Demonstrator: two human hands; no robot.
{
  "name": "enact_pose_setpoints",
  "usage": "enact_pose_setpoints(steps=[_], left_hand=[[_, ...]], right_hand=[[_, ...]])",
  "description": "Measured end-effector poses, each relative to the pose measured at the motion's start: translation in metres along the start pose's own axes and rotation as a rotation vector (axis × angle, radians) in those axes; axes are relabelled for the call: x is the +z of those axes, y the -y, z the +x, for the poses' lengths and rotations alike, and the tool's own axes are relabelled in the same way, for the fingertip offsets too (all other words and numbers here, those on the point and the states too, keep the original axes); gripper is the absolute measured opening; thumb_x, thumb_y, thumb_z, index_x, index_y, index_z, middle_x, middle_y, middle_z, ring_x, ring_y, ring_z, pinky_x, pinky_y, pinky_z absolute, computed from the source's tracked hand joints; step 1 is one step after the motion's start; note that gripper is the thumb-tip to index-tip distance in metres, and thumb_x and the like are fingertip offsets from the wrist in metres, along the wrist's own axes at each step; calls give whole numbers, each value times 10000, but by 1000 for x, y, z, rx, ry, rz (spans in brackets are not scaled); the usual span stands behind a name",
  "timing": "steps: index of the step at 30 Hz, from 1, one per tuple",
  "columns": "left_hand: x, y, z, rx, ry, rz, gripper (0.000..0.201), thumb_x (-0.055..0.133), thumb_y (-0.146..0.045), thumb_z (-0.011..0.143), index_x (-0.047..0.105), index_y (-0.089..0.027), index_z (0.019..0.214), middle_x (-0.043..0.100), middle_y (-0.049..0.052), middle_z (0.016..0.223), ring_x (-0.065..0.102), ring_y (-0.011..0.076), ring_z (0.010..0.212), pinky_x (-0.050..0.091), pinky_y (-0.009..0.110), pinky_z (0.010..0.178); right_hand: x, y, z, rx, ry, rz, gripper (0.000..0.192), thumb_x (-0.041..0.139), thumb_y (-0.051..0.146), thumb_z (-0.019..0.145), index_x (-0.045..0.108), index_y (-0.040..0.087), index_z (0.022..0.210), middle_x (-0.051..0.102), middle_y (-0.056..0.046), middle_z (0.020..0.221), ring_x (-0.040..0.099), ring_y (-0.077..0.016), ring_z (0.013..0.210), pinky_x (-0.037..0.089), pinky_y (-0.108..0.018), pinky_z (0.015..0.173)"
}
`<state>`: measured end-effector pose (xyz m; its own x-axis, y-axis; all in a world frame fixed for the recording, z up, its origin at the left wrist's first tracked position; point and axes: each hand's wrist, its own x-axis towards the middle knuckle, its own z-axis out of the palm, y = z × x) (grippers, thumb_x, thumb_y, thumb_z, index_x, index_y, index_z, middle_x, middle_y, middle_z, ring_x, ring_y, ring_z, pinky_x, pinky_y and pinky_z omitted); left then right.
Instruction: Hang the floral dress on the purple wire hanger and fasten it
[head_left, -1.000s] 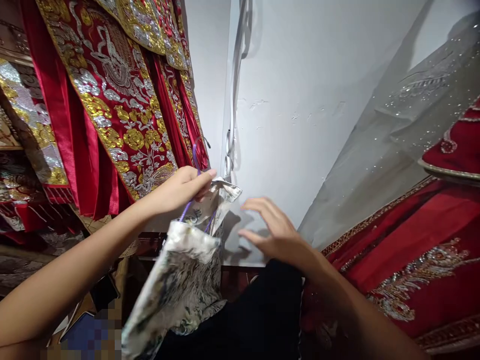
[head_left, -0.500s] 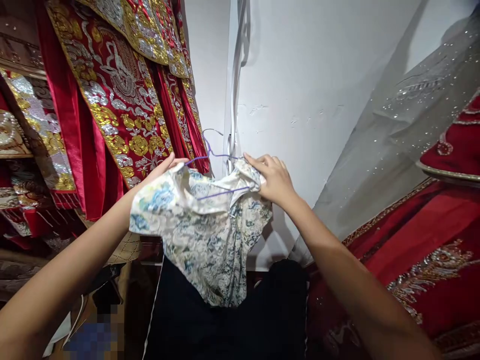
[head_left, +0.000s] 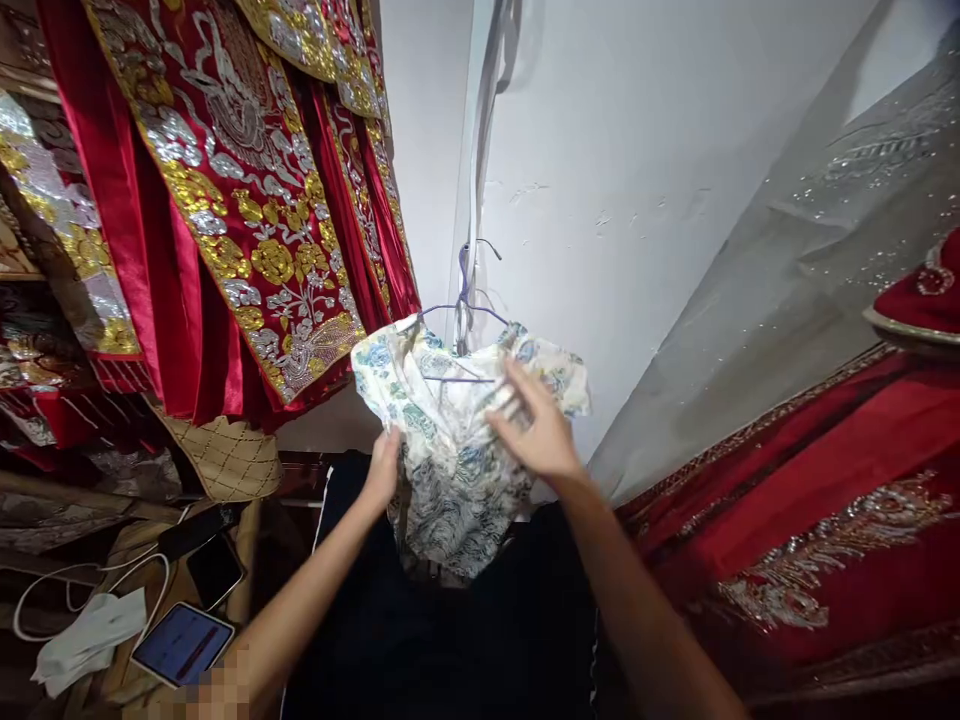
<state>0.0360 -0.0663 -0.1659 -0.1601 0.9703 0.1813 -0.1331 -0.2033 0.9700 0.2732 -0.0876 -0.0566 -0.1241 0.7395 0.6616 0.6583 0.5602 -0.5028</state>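
A small white top with a blue floral print hangs on a purple wire hanger in front of the white wall. My left hand pinches the garment's left edge low down. My right hand lies flat on its front near the right shoulder, fingers spread on the cloth. A black garment hangs below the top, between my forearms.
Red robes with gold and silver embroidery hang at the left. A red embroidered gown and grey sequinned fabric fill the right. At lower left lie a tablet, a dark phone, white cables and a crumpled white cloth.
The top hung folded from my left hand, then both hands held it up by the shoulders. Now it hangs further away by the wall and both hands have dropped onto its body.
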Motion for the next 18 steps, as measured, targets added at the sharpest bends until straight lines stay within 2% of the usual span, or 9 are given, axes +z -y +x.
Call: enact_pose_setpoints(steps=[1, 2, 4, 5, 7, 10, 12, 15, 18], left_hand=[[7, 11, -10, -31, 3, -11, 670, 653, -665, 794, 634, -154, 1227, 625, 155, 1374, 527, 329, 1346, 440, 425, 1108], [13, 20, -19, -62, -13, -33, 679, 735, -595, 757, 626, -132, 1241, 633, 179, 1356, 553, 348, 1317, 451, 444, 1093], [21, 28, -35, -123, -85, -76, 698, 791, -508, 740, 594, -137, 1298, 622, 187, 1368, 558, 345, 1315, 447, 445, 1096], [22, 27, -42, -145, -110, -88, 692, 790, -487, 752, 581, -154, 1321, 614, 178, 1383, 549, 333, 1329, 436, 437, 1109], [19, 19, -52, -154, -95, -95, 655, 780, -459, 773, 580, -186, 1335, 611, 152, 1395, 544, 308, 1339, 420, 418, 1129], [5, 2, -60, -130, 5, -118, 578, 769, -418, 784, 616, -218, 1305, 642, 111, 1365, 567, 294, 1317, 430, 405, 1128], [-3, -4, -63, -118, 3, -101, 538, 763, -412, 784, 639, -222, 1272, 674, 105, 1315, 588, 309, 1289, 454, 417, 1107], [-6, -1, -70, -61, -149, 111, 577, 742, -441, 795, 604, -209, 1305, 657, 141, 1306, 575, 354, 1282, 454, 479, 1092], [5, 8, -83, 132, -364, 418, 818, 719, -441, 818, 343, -245, 1517, 411, 173, 1528, 355, 368, 1451, 313, 539, 1179]], right_hand=[[19, 0, -13, 30, 80, 155, 677, 640, 392, 868, 436, 316, 1510, 488, -86, 1485, 443, -327, 1345, 405, -539, 1073], [40, -1, -26, 80, 105, 280, 620, 638, 408, 875, 497, 288, 1467, 516, -93, 1459, 476, -305, 1324, 419, -496, 1077], [77, -6, -50, 251, -49, 402, 557, 598, 413, 897, 536, 245, 1425, 577, -112, 1351, 564, -265, 1195, 479, -431, 1002], [93, -9, -60, 313, -84, 422, 538, 585, 420, 902, 552, 231, 1404, 604, -113, 1259, 607, -240, 1065, 518, -395, 910], [111, -13, -76, 383, -105, 449, 481, 579, 431, 897, 601, 207, 1321, 618, -84, 1066, 605, -190, 840, 529, -332, 750], [113, -11, -86, 380, -102, 467, 312, 602, 420, 881, 661, 197, 1091, 589, -42, 923, 582, -171, 769, 505, -294, 692], [104, -6, -86, 346, -98, 463, 214, 606, 400, 883, 660, 207, 957, 587, -36, 899, 593, -179, 792, 504, -295, 712], [90, 3, -85, 328, -60, 459, 176, 597, 390, 893, 661, 226, 883, 608, -32, 851, 623, -201, 802, 511, -314, 734], [81, 8, -86, 352, -53, 440, 184, 580, 384, 903, 696, 243, 926, 659, -53, 902, 658, -237, 869, 525, -345, 772]])
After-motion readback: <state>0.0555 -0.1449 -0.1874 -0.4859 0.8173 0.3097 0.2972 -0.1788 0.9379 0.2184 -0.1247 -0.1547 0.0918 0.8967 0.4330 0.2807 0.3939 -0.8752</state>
